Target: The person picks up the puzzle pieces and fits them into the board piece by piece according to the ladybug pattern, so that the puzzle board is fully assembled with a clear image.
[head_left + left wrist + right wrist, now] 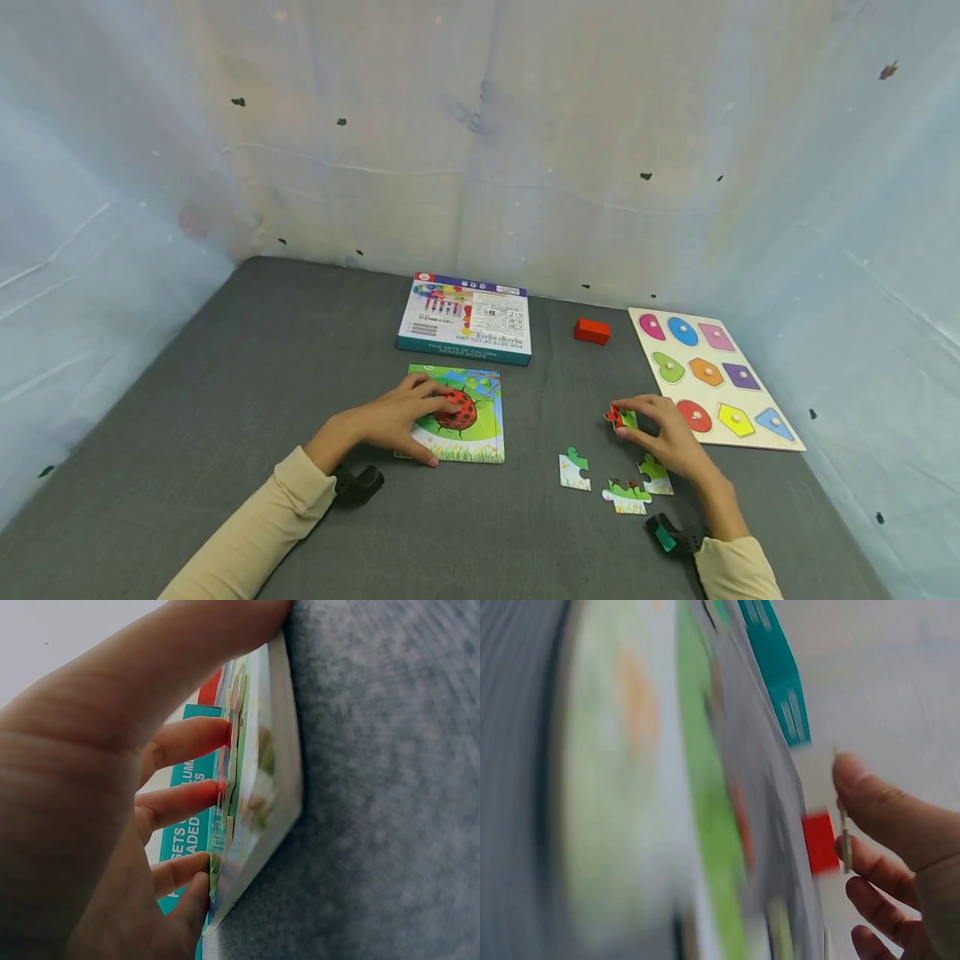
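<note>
Left hand (399,417) near "COLUMN" box (463,320)

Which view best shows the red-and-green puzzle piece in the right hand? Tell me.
The head view: there the puzzle piece in the right hand shows its printed colours. The right wrist view gives only its thin edge; the left wrist view misses it.

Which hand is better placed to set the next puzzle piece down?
The right hand, I'd judge: it pinches a puzzle piece near three loose pieces, while the left hand touches the ladybug puzzle.
</note>
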Demonstrator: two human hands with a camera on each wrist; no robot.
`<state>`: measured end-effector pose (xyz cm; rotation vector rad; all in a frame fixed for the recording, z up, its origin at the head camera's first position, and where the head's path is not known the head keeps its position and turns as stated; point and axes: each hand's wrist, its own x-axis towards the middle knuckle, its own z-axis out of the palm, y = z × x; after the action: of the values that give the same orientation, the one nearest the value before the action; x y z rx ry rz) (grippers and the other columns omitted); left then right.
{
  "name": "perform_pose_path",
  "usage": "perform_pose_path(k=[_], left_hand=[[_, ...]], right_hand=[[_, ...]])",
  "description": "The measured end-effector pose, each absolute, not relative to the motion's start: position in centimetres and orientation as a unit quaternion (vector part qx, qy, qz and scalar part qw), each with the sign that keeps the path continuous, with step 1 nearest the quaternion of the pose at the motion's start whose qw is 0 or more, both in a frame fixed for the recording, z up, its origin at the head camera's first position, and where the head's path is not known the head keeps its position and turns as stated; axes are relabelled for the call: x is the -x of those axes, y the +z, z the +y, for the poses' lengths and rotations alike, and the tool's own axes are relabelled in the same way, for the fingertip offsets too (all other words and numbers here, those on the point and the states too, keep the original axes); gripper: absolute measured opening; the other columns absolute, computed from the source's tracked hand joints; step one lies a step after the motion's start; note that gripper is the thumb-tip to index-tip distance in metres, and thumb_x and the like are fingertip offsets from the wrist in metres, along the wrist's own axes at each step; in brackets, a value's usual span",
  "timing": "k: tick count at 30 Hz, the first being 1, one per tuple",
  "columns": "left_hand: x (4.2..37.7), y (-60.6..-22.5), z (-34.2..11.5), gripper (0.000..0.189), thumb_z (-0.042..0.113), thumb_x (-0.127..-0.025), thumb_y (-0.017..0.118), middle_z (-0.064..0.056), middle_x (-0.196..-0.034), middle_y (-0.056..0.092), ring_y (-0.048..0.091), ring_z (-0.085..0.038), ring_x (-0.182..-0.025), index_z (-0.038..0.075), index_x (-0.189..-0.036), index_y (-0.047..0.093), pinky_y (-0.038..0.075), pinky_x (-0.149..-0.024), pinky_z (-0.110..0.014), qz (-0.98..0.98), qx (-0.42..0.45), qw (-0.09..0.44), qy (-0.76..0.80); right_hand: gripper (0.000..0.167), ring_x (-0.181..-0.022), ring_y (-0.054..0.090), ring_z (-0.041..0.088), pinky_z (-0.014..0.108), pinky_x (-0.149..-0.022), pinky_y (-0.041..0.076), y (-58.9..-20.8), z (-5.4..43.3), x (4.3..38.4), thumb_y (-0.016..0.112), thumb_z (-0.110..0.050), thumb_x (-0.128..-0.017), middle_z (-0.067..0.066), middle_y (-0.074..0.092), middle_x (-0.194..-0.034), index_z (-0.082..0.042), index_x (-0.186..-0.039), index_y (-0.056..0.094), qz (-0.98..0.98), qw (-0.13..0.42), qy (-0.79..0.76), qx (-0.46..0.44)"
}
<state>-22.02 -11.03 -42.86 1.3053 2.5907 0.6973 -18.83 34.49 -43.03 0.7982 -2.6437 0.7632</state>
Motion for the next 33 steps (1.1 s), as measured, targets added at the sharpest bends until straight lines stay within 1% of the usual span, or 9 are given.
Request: perform_pose_path(k=[4, 8, 12, 17, 22, 27, 31, 33], left_hand=[[22.0, -43.0, -10.9, 0.075, 0.055, -0.072, 0.073, -0.005, -0.139, 0.037, 0.023, -0.028, -0.129, 0.022, -0.134, 0.05, 0.037, -0.095, -0.048, 0.865, -0.438, 0.081, 0.232], [22.0, -43.0, -10.8, 0.075, 0.054, -0.072, 0.074, -0.006, -0.139, 0.037, 0.023, -0.029, -0.129, 0.02, -0.134, 0.05, 0.037, -0.095, -0.049, 0.863, -0.441, 0.081, 0.234], [22.0, -43.0, -10.8, 0.075, 0.055, -0.072, 0.073, -0.007, -0.139, 0.038, 0.023, -0.03, -0.128, 0.02, -0.134, 0.051, 0.037, -0.095, -0.05, 0.865, -0.441, 0.075, 0.23], [22.1, -43.1, -10.7, 0.075, 0.056, -0.072, 0.073, -0.006, -0.139, 0.038, 0.024, -0.029, -0.128, 0.021, -0.134, 0.051, 0.036, -0.095, -0.05, 0.865, -0.441, 0.072, 0.228], [22.2, -43.2, -10.8, 0.074, 0.056, -0.071, 0.073, -0.004, -0.14, 0.038, 0.023, -0.028, -0.128, 0.022, -0.133, 0.051, 0.035, -0.097, -0.05, 0.867, -0.437, 0.072, 0.228], [22.2, -43.3, -10.8, 0.074, 0.058, -0.072, 0.071, -0.004, -0.14, 0.038, 0.024, -0.028, -0.128, 0.022, -0.133, 0.051, 0.035, -0.097, -0.05, 0.865, -0.44, 0.072, 0.229], [22.2, -43.3, -10.9, 0.075, 0.059, -0.071, 0.071, -0.004, -0.14, 0.038, 0.024, -0.028, -0.128, 0.022, -0.133, 0.051, 0.035, -0.097, -0.051, 0.865, -0.44, 0.073, 0.229], [22.3, -43.3, -10.9, 0.075, 0.06, -0.071, 0.071, -0.003, -0.139, 0.039, 0.024, -0.028, -0.129, 0.022, -0.133, 0.05, 0.034, -0.098, -0.051, 0.866, -0.438, 0.072, 0.23]], right_hand=[[0.041, -0.098, 0.052, 0.018, 0.036, -0.083, 0.042, -42.4, 31.1, 19.3, 0.077, -0.014, -0.077, 0.004, 0.059, -0.106, -0.009, -0.116, 0.065, -0.913, 0.123, 0.265, -0.283], [0.039, -0.099, 0.053, 0.021, 0.045, -0.082, 0.04, -41.9, 27.3, 19.6, 0.075, -0.021, -0.079, 0.004, 0.058, -0.106, -0.012, -0.116, 0.065, -0.914, 0.108, 0.262, -0.291], [0.039, -0.098, 0.053, 0.022, 0.047, -0.081, 0.036, -41.9, 23.6, 19.9, 0.075, -0.024, -0.079, 0.004, 0.059, -0.104, -0.012, -0.115, 0.066, -0.91, 0.112, 0.252, -0.309], [0.038, -0.096, 0.054, 0.021, 0.046, -0.08, 0.034, -42.3, 19.5, 19.8, 0.074, -0.028, -0.079, 0.004, 0.059, -0.104, -0.014, -0.114, 0.067, -0.91, 0.112, 0.232, -0.326], [0.038, -0.097, 0.052, 0.021, 0.045, -0.079, 0.033, -42.6, 16.6, 20.1, 0.072, -0.03, -0.081, 0.004, 0.058, -0.106, -0.015, -0.116, 0.066, -0.91, 0.106, 0.225, -0.331], [0.039, -0.096, 0.05, 0.021, 0.041, -0.078, 0.033, -43.1, 15.1, 20.6, 0.071, -0.034, -0.082, 0.004, 0.057, -0.107, -0.015, -0.115, 0.067, -0.914, 0.092, 0.212, -0.333], [0.039, -0.094, 0.048, 0.019, 0.037, -0.075, 0.032, -43.4, 14.6, 20.8, 0.071, -0.035, -0.082, 0.004, 0.055, -0.106, -0.015, -0.115, 0.067, -0.915, 0.08, 0.217, -0.332], [0.038, -0.092, 0.047, 0.019, 0.036, -0.073, 0.03, -43.5, 14.5, 20.9, 0.072, -0.035, -0.081, 0.004, 0.055, -0.105, -0.015, -0.114, 0.067, -0.914, 0.083, 0.22, -0.33]])
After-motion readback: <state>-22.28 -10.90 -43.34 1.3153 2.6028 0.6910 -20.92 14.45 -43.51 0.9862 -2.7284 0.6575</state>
